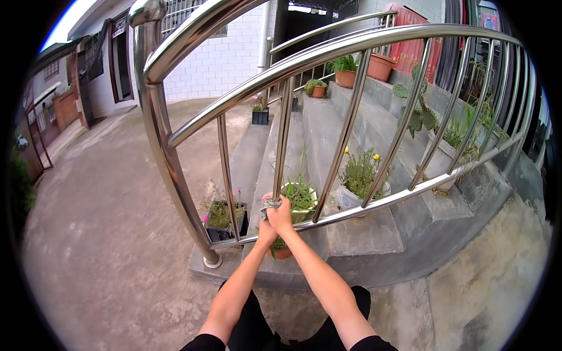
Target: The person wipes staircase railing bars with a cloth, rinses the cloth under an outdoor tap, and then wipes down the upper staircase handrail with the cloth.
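A crumpled grey cloth (270,206) is wrapped round an upright bar of the stainless steel railing (285,131), low down near the bottom rail. My right hand (281,215) is closed round the cloth and the bar. Just below and touching it, my left hand (267,233) is also closed at the cloth, its fingers partly hidden. Behind my hands stands a pale pot of green plants (300,196). Beneath them, an orange-brown pot (282,254) shows partly behind my wrists.
Grey concrete steps (366,234) rise behind the railing, holding several potted plants. A black planter (221,219) with pink flowers sits left of my hands, and a white pot (353,196) with yellow flowers to the right. A thick end post (175,169) stands at left.
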Motion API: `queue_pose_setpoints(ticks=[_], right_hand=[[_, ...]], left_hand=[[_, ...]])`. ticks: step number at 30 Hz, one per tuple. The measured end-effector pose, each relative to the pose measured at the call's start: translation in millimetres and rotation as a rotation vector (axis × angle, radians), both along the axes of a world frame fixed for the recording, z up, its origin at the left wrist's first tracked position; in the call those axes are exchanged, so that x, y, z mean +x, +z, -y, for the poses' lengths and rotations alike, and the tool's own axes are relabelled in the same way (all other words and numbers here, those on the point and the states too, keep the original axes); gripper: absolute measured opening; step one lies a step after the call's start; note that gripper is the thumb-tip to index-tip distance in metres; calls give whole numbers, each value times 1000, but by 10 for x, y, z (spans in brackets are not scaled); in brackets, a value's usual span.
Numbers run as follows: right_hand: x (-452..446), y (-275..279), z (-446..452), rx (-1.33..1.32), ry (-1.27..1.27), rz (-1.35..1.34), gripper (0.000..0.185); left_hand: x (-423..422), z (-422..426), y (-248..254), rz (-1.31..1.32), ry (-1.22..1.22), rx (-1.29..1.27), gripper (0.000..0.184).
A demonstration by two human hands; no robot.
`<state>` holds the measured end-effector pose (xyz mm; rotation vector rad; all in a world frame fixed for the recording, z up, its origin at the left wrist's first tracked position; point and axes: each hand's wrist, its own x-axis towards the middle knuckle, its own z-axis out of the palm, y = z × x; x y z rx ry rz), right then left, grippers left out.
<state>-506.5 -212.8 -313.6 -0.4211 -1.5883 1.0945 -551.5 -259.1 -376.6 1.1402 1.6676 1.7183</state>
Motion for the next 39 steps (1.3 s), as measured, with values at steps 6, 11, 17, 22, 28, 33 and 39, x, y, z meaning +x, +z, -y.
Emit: queue_pose_setpoints(ticks=[6,11,17,22,28,33,39], right_hand=[[41,506,82,-19,-70,31,14],[-8,1617,-29,143,-112,-38,14],[-47,2739,-155,295,-141,-120,13],[-62,2800,-172,325,-112,-164,13],[-66,2639,-226,318,36,-166,13],[-28,2175,-76,193,-16,-163,9],[-8,1379,53,89,-17,-147,5]], left_hand=[[52,-47,464,-135,101,175,32],[21,-302,1449,-215,216,256,25],[20,-359,2677,-250,213,449,30],[16,-325,2752,-205,104,467,24],[43,-346,2546,-194,133,571,25],[87,-273,2063,-163,146,511,28],[115,-164,1270,-106,190,381,28]])
